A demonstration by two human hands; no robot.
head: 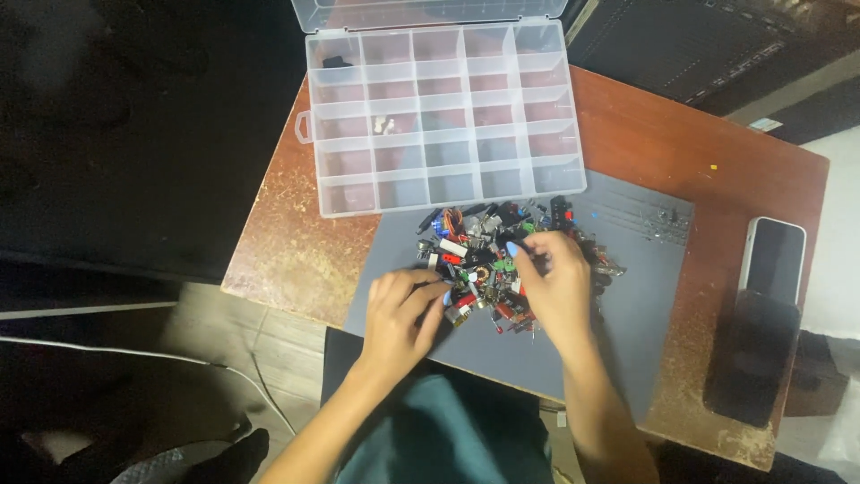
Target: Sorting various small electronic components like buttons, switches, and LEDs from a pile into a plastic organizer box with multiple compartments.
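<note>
Left hand fingers curled, right hand pinching into jumbled small electronic parts, grey mat, clear gridded plastic organizer

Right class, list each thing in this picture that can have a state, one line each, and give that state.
Organiser box: lid open, nearly all compartments empty.
Parts pile: heaped loose on the grey mat.
Left hand: fingers curled, at the pile's edge.
Right hand: fingertips in the pile.
Phone: flat, screen dark.
</note>
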